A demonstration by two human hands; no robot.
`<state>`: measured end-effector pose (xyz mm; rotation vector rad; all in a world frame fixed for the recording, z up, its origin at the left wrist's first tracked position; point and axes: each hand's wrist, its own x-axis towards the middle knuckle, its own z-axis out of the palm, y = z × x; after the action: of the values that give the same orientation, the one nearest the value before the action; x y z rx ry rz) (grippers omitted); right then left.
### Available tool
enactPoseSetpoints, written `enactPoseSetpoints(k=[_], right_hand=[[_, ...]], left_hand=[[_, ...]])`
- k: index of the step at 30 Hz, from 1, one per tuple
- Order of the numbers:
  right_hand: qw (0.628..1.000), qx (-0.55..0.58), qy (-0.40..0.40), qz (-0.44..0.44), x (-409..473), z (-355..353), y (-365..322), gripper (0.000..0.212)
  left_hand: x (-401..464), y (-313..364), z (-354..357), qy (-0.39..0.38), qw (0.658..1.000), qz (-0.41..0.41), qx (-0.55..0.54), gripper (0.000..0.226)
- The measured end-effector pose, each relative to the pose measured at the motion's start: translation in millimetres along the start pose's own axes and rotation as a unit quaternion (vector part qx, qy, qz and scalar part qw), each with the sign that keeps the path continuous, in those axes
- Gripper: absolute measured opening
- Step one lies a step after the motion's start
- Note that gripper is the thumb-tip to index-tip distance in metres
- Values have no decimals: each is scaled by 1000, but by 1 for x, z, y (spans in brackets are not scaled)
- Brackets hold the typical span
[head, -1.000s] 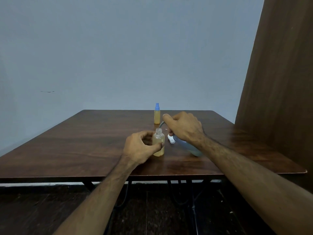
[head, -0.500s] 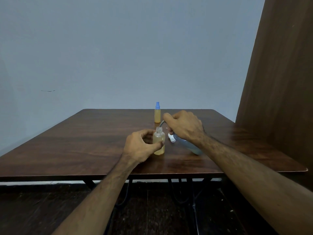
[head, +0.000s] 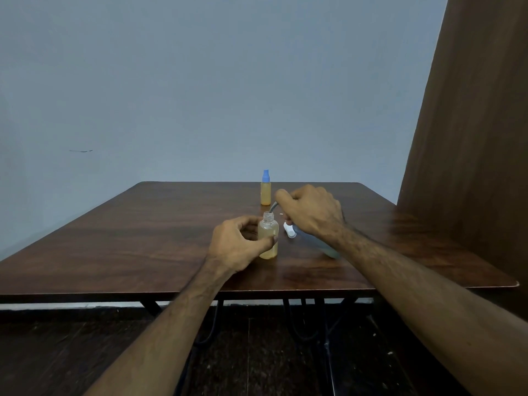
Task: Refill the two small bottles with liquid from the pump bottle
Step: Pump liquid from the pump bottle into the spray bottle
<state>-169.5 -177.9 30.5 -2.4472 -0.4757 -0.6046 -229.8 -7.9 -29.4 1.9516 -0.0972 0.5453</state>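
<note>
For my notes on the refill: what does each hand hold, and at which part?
Left hand holds the open small bottle around its body. Right hand grips the tilted pump bottle at its pump head.

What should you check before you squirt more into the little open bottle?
1. Open bottle has no cap: ok.
2. Left hand holds it upright on the table: ok.
3. Pump bottle's spout sits above the bottle's mouth: ok.
4. Right hand grips the pump bottle, which is tilted: ok.
5. Room left inside: cannot tell.
6. Blue-capped bottle stands out of the way: ok.
</note>
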Motion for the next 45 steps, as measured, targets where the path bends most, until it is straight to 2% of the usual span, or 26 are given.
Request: enactPoseSetpoints(k=[7, 12, 21, 30, 35, 45], right_hand=[[1000, 1, -11, 15, 3, 1, 1, 79], [1000, 9, 21, -5, 0, 1, 1, 80], [1000, 10, -13, 3, 1, -2, -3, 81], [1000, 1, -2, -16, -1, 2, -2, 71], [1000, -1, -2, -24, -3, 3, -4, 59], [1000, -5, -8, 0, 0, 4, -1, 68]], left_hand=[[0, 0, -1, -2, 1000, 0, -2, 30], [0, 1, 0, -2, 1000, 1, -4, 29], [-1, 2, -1, -3, 1000, 2, -1, 29], [0, 1, -1, -2, 1000, 0, 4, 28], [1, -1, -1, -4, 1000, 2, 9, 28], [2, -3, -1, -9, 1000, -6, 1, 32]])
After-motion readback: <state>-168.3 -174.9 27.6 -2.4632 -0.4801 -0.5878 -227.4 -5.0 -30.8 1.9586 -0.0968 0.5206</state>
